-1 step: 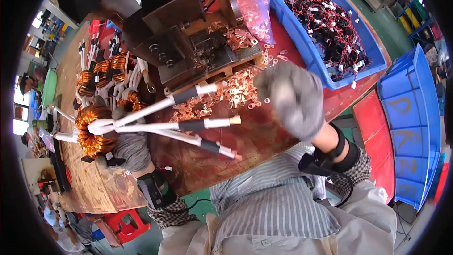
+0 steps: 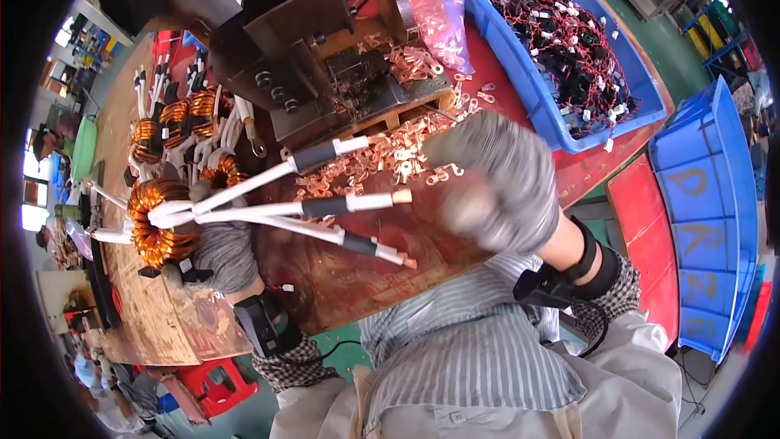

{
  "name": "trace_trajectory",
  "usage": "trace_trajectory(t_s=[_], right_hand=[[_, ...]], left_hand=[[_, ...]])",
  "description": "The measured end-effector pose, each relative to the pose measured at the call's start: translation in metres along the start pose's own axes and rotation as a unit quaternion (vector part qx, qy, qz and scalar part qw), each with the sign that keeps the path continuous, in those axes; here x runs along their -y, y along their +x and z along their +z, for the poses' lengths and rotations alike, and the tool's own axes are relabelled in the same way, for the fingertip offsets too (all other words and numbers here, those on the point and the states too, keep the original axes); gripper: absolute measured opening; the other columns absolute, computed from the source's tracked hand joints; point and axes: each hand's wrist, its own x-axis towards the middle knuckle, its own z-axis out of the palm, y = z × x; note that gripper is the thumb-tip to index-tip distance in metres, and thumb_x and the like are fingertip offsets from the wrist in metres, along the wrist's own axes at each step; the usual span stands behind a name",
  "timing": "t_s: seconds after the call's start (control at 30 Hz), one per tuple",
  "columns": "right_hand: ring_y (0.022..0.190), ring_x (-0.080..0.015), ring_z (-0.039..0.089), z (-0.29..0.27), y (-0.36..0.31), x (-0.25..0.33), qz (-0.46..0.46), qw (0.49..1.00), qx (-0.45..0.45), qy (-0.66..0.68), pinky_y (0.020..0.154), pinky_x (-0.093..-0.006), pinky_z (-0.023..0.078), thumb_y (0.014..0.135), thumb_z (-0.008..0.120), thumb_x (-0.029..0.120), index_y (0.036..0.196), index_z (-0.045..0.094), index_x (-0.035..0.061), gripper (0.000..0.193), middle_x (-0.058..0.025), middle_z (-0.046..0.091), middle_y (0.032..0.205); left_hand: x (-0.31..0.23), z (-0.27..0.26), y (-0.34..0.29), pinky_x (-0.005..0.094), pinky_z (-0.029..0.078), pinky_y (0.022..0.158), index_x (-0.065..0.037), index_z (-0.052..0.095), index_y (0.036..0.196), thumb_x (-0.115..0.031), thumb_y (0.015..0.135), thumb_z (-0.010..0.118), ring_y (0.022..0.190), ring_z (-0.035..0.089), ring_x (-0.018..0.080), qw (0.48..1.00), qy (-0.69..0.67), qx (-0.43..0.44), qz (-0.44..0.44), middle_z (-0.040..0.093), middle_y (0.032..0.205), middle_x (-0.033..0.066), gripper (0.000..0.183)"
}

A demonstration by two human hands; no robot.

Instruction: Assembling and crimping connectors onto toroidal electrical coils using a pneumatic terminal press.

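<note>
My left hand [image 2: 226, 256], in a grey glove, is closed round a copper-wound ring coil [image 2: 152, 237]. From the coil, white-sleeved leads [image 2: 260, 219] with black bands spread to the right over the table, and bare copper shows at some tips. My right hand [image 2: 500, 183], also gloved in grey, hovers right of these lead tips, beside a heap of copper ring terminals [image 2: 404, 156]. Motion smears its fingers, so whether they hold anything cannot be made out. Behind the heap stands a dark metal press [image 2: 313, 73], with more terminals on its bed.
More coils with white leads [image 2: 179, 123] lie at the left. At the back right sits a blue crate [image 2: 520, 85] of black parts with red wires, near a purple bag [image 2: 439, 12] of terminals. Another blue crate [image 2: 703, 211] stands beyond the red table's [image 2: 349, 293] right edge.
My right hand has shifted slightly left, its fingers lower. The coil's leads have moved a little left and up; my left hand keeps its hold.
</note>
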Motion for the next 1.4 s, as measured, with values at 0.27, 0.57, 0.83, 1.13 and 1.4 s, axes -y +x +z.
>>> trace_trajectory(t_s=[0.27, 0.57, 0.83, 1.13, 1.4], right_hand=[[0.069, -0.0235, 0.056, 0.031, -0.002, 0.009, -0.086, 0.981, 0.151, -0.088, 0.053, -0.0339, 0.044, 0.069, 0.06, 0.024, 0.095, 0.059, 0.0093, 0.029, -0.0086, 0.057, 0.084], [0.061, -0.0237, 0.056, 0.034, -0.044, -0.001, 0.255, 0.964, -0.022, 0.078, 0.056, -0.0317, 0.045, 0.083, 0.05, 0.013, 0.093, 0.058, 0.0004, 0.018, -0.009, 0.059, 0.076], [0.069, -0.0278, 0.058, 0.046, -0.048, 0.037, 0.157, 0.976, 0.15, 0.018, 0.059, -0.038, 0.046, 0.081, 0.051, 0.039, 0.108, 0.052, 0.0039, 0.044, -0.014, 0.057, 0.083], [0.05, -0.0263, 0.052, 0.05, -0.063, 0.064, 0.358, 0.782, 0.25, 0.444, 0.042, -0.0375, 0.039, 0.087, 0.044, 0.028, 0.096, 0.055, 0.0069, 0.025, -0.013, 0.055, 0.071], [0.053, -0.0213, 0.054, 0.004, -0.068, 0.0, 0.172, 0.963, 0.207, -0.021, 0.044, -0.0326, 0.041, 0.075, 0.052, 0.025, 0.083, 0.056, 0.0105, 0.016, -0.0077, 0.053, 0.063]], left_hand=[[0.013, 0.012, 0.01, 0.0476, 0.019, 0.103, -0.014, 0.05, 0.112, -0.027, 0.055, 0.064, 0.108, 0.046, 0.0174, 0.992, -0.122, -0.022, 0.038, 0.052, 0.113, -0.0008, 0.06], [-0.014, -0.012, -0.005, 0.0529, 0.019, 0.102, -0.006, 0.046, 0.118, -0.036, 0.049, 0.062, 0.113, 0.04, 0.0308, 0.992, -0.08, -0.089, 0.031, 0.047, 0.119, 0.009, 0.076], [-0.013, -0.013, -0.004, 0.0521, 0.024, 0.099, -0.006, 0.045, 0.12, -0.041, 0.058, 0.066, 0.113, 0.04, 0.0319, 0.992, -0.014, -0.119, 0.044, 0.047, 0.12, 0.0128, 0.074], [0.001, -0.001, 0.008, 0.0495, 0.023, 0.1, -0.01, 0.045, 0.12, -0.034, 0.056, 0.066, 0.114, 0.039, 0.032, 0.986, -0.159, 0.04, 0.038, 0.046, 0.122, 0.0102, 0.072], [-0.034, -0.013, 0.003, 0.0401, 0.027, 0.103, -0.009, 0.043, 0.122, -0.035, 0.066, 0.064, 0.114, 0.041, 0.0261, 0.999, 0.031, 0.002, 0.038, 0.046, 0.122, 0.0068, 0.065]])
